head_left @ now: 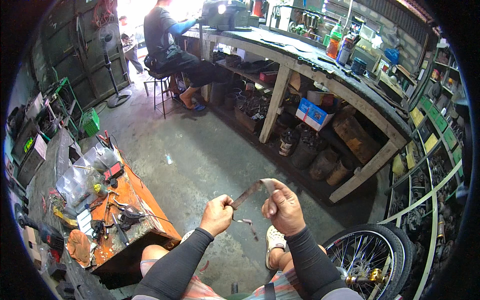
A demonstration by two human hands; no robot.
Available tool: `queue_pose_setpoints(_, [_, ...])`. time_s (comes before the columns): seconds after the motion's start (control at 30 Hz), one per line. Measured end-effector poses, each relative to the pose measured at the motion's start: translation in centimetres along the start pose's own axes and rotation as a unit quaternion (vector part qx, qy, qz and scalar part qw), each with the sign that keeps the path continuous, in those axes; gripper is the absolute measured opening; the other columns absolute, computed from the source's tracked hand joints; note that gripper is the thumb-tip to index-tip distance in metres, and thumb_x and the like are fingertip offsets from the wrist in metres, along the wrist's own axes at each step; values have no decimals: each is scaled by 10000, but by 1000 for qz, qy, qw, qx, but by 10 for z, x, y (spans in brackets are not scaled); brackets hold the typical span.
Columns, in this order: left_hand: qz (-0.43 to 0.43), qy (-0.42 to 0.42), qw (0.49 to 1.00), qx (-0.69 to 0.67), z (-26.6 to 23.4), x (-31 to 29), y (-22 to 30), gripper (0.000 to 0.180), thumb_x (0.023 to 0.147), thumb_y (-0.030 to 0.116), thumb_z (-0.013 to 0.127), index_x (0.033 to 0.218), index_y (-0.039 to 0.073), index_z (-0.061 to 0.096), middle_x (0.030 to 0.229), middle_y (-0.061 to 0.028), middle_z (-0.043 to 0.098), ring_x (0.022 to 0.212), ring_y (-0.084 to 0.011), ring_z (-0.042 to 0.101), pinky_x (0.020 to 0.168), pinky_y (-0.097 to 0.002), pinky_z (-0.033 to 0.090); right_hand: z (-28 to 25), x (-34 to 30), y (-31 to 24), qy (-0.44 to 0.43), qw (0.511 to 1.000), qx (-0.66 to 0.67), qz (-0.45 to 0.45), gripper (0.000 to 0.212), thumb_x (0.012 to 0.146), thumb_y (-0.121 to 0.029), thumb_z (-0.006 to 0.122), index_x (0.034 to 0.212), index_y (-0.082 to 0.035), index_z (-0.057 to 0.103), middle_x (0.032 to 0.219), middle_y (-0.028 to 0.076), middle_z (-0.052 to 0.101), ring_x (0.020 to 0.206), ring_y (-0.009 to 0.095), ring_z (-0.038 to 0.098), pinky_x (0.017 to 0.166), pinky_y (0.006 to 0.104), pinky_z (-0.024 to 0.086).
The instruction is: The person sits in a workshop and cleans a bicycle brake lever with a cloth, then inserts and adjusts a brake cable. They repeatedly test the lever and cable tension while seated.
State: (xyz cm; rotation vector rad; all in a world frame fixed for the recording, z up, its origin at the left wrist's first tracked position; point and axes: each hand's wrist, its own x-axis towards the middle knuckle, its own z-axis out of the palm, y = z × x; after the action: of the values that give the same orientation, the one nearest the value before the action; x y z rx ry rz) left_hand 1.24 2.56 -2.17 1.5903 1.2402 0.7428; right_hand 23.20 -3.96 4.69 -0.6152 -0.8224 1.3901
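Between my two hands a flexible brownish-grey strip (pixel 248 193) bends in an arch above the concrete floor. My left hand (pixel 217 215) is closed in a fist around one end. My right hand (pixel 285 207) pinches the other end between thumb and fingers. A thin, pale, twisted piece (pixel 247 222) dangles just below the strip, beside my left hand; I cannot make out whether it belongs to the strip.
An orange-topped workbench (pixel 157 220) with tools and a clear plastic organizer (pixel 80 180) is on my left. A bicycle wheel (pixel 367 255) stands at lower right. Across the floor, a person (pixel 165 40) sits on a stool beside a long wooden workbench (pixel 275 102). Shelves (pixel 430 165) line the right.
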Motion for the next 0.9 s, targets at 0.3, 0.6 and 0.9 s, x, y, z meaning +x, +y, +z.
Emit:
queue_pose_setpoints(0.3, [-75,-148,908,-384,-6,-12,18,445,971,-12,586,1415,-27,602,1114,-80,734,865,-168,695,764,-329,597,21,-8,43,-28,967,-247,59,446,1138,-154,592,1548,-24,474,1016,39,673,834,106,668,758,278,584])
queue_pose_setpoints(0.6, [85,-122,969,-199,-2,-10,15,212,1056,83,660,1250,16,715,1021,-85,758,913,-197,729,858,-356,591,10,-2,30,-50,988,-133,61,509,1124,-179,590,1586,-8,461,866,30,656,770,115,612,719,295,523])
queue_pose_setpoints(0.9, [225,222,900,300,-23,-9,40,123,903,200,800,1008,143,770,956,-52,720,906,-298,726,809,-442,561,22,-12,33,-82,981,-131,121,608,1137,-211,596,1666,-27,361,904,56,717,809,134,677,738,299,548])
